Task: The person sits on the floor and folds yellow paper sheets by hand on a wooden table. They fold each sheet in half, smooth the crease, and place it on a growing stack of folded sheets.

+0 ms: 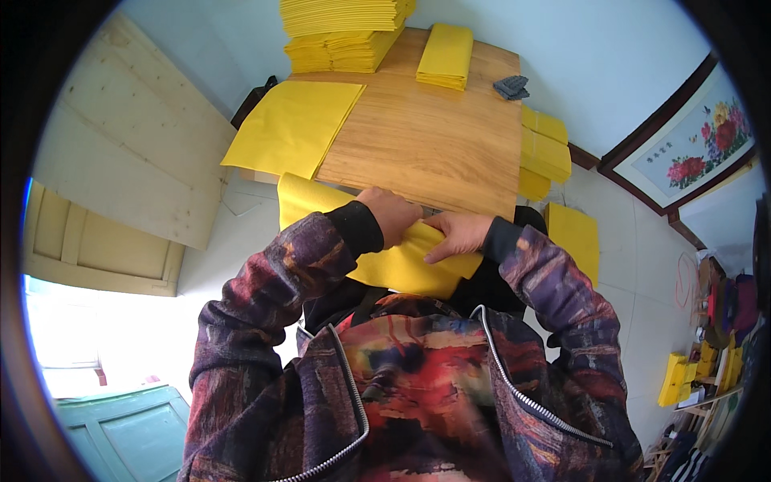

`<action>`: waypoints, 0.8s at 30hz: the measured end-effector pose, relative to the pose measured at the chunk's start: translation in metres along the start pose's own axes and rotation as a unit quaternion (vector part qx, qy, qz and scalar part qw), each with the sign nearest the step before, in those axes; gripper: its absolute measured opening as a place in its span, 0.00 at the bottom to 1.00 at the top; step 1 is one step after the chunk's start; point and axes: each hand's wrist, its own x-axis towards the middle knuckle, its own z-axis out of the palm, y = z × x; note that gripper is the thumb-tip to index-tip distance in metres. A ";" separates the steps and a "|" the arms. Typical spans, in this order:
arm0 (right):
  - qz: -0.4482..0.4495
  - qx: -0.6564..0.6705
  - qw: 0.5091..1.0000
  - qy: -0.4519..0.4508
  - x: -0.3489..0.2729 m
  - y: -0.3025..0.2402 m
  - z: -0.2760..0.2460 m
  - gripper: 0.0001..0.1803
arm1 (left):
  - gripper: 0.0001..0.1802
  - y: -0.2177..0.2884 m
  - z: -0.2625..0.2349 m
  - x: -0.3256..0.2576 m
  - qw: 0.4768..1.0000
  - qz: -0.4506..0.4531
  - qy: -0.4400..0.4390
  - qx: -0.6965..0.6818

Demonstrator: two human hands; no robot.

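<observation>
A piece of thick yellow felt-like cloth lies across my lap, partly folded, just in front of the table's near edge. My left hand is closed at its upper edge, knuckles up, fingertips hidden from view. Close beside it, my right hand grips the same cloth, thumb on top and fingers curled at the edge. One end of the cloth spreads out to the left past my left wrist. Flat yellow sheets rest on the left of the table, overhanging its side.
The wooden table carries tall stacks of folded yellow cloth, a smaller folded pile and a small dark grey object. More yellow bundles stand off its right side. A wooden board leans at left.
</observation>
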 end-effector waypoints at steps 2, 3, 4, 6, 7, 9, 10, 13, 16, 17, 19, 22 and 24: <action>0.018 -0.243 0.957 0.158 -0.001 -0.003 0.010 0.22 | 0.22 -0.009 -0.004 0.001 1.000 0.007 -0.020 0.005; 0.003 -0.278 0.941 0.191 -0.002 -0.005 0.015 0.20 | 0.21 -0.016 -0.007 0.001 0.994 0.021 -0.049 -0.091; 0.007 -0.318 0.922 0.221 -0.003 -0.008 0.017 0.18 | 0.21 -0.023 -0.011 -0.001 0.979 0.038 -0.078 -0.187; 0.047 -0.324 0.924 0.199 -0.005 -0.010 0.015 0.20 | 0.20 -0.025 -0.012 -0.003 0.949 0.037 -0.109 -0.294; 0.053 -0.199 0.975 0.086 -0.003 -0.009 0.009 0.22 | 0.19 -0.022 -0.011 -0.002 0.963 0.071 -0.096 -0.241; 0.012 0.072 0.992 -0.106 -0.002 -0.006 -0.001 0.25 | 0.19 -0.008 -0.005 -0.002 0.986 0.089 -0.089 -0.110; 0.035 0.163 0.979 -0.113 -0.002 -0.004 0.000 0.30 | 0.19 -0.001 0.001 -0.003 0.996 0.081 -0.004 -0.044; 0.007 -0.139 0.988 0.063 0.001 0.000 0.006 0.31 | 0.22 -0.005 0.001 0.003 1.000 0.003 0.012 0.016; -0.034 -0.338 0.904 0.259 0.001 0.000 0.018 0.21 | 0.26 -0.027 -0.008 0.003 0.969 0.057 -0.085 -0.224; -0.075 -0.357 0.877 0.313 0.001 0.000 0.020 0.19 | 0.27 -0.029 -0.010 0.002 0.947 0.030 -0.120 -0.297; -0.015 -0.183 0.976 0.114 0.004 0.002 0.008 0.22 | 0.24 -0.024 -0.011 0.001 0.964 0.051 -0.113 -0.237; 0.049 0.104 0.986 -0.119 0.005 0.007 -0.002 0.31 | 0.20 -0.007 -0.001 -0.002 0.998 0.043 -0.045 -0.028; 0.011 -0.033 0.999 -0.003 0.004 0.008 0.002 0.29 | 0.21 -0.009 0.002 0.002 0.999 -0.019 -0.025 0.016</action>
